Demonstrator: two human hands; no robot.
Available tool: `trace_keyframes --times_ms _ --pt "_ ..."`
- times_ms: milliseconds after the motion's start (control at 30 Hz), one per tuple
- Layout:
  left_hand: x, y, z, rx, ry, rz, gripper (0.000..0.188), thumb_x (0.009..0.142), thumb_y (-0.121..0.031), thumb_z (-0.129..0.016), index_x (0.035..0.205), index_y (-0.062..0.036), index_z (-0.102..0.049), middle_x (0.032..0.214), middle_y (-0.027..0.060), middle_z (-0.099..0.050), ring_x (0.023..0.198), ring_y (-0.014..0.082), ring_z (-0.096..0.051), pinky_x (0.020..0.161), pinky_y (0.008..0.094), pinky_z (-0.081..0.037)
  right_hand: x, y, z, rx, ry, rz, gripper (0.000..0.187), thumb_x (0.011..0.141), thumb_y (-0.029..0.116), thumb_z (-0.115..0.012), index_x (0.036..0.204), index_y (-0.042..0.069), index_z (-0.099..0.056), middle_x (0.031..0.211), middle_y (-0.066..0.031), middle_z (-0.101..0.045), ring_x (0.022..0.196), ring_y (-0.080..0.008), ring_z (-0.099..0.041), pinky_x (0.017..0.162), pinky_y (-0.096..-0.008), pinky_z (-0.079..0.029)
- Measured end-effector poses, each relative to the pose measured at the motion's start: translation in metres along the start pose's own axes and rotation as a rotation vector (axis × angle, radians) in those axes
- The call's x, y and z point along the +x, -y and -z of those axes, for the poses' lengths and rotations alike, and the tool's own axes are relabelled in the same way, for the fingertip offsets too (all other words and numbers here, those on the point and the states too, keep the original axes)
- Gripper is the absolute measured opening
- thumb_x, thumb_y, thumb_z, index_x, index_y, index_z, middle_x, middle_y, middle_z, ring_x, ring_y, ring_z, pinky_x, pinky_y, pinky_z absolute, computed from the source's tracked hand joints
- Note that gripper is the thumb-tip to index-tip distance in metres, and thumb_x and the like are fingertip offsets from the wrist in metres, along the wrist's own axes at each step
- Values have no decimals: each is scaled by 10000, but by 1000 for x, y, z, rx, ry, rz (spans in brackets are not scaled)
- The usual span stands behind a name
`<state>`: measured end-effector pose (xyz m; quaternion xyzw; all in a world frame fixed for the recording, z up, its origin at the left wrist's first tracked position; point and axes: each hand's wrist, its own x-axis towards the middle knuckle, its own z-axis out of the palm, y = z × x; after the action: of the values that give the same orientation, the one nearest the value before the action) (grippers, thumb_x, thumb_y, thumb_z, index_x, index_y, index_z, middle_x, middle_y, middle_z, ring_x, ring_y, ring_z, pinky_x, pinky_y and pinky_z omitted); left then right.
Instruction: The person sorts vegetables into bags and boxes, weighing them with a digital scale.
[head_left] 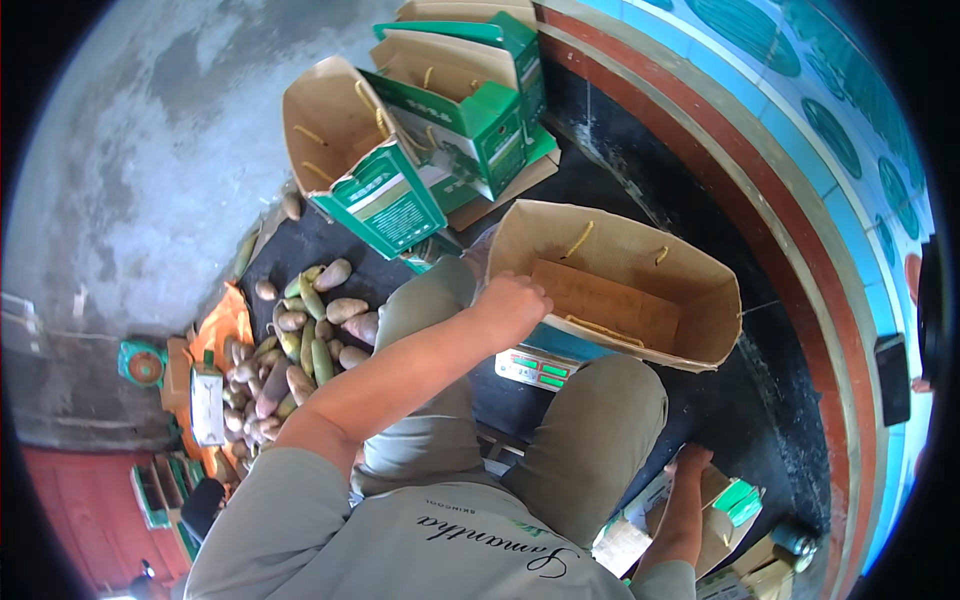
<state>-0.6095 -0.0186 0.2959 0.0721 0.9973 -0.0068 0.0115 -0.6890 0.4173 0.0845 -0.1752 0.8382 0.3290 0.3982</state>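
In front of my knees an open brown cardboard gift box (pixel 700 290) with yellow rope handles stands on a digital scale (pixel 535 368) with a lit green display. Nothing shows inside it but its bare brown bottom. My left hand (pixel 514 308) is closed on the box's left rim, fingers curled over the edge. At the lower right my right hand (pixel 690 458) reaches down to a second carton (pixel 722 510) with green and white print. Its fingers look curled round that carton's top edge, partly hidden.
Several green gift boxes (pixel 390 195) stand open at the far left. A heap of root vegetables (pixel 300 340) in purple, tan and green lies left of my leg, partly on orange sheeting (pixel 225 318). A red-brown ledge (pixel 760 220) curves along the right. Another carton (pixel 765 565) and a jar (pixel 795 540) sit lower right.
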Motion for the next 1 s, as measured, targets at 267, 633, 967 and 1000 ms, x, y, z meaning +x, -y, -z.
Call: trace_keyframes --times_ms 267,633,967,1000 --pt "-6 4 -10 11 -10 18 52 682 -120 -551 690 -118 -602 709 36 -593 755 213 -592 647 354 -451 -36 43 -46 -113 -90 88 523 742 447 -579 1157 129 -562 1226 -84 -522 1169 -231 -468 944 -410 -348" --pt "-5 -7 -13 33 115 51 91 685 -155 -558 684 -134 -646 714 42 -631 757 230 -615 645 367 -455 -85 67 -149 231 -121 94 370 812 328 -503 1068 78 -597 1126 -141 -579 1077 -290 -537 894 -456 -393" --pt "-21 -4 -3 -11 175 113 143 706 -121 -553 739 -104 -691 770 85 -669 788 243 -639 645 359 -505 -126 61 -97 513 -121 7 330 820 309 -506 1010 62 -614 1039 -167 -608 1013 -299 -572 842 -436 -432" --pt "-21 -4 0 -23 181 139 148 709 -119 -556 753 -99 -695 790 88 -672 799 243 -640 645 358 -508 -130 60 -93 543 -119 -3 326 821 308 -506 1004 60 -616 1031 -170 -611 1006 -300 -576 837 -434 -436"
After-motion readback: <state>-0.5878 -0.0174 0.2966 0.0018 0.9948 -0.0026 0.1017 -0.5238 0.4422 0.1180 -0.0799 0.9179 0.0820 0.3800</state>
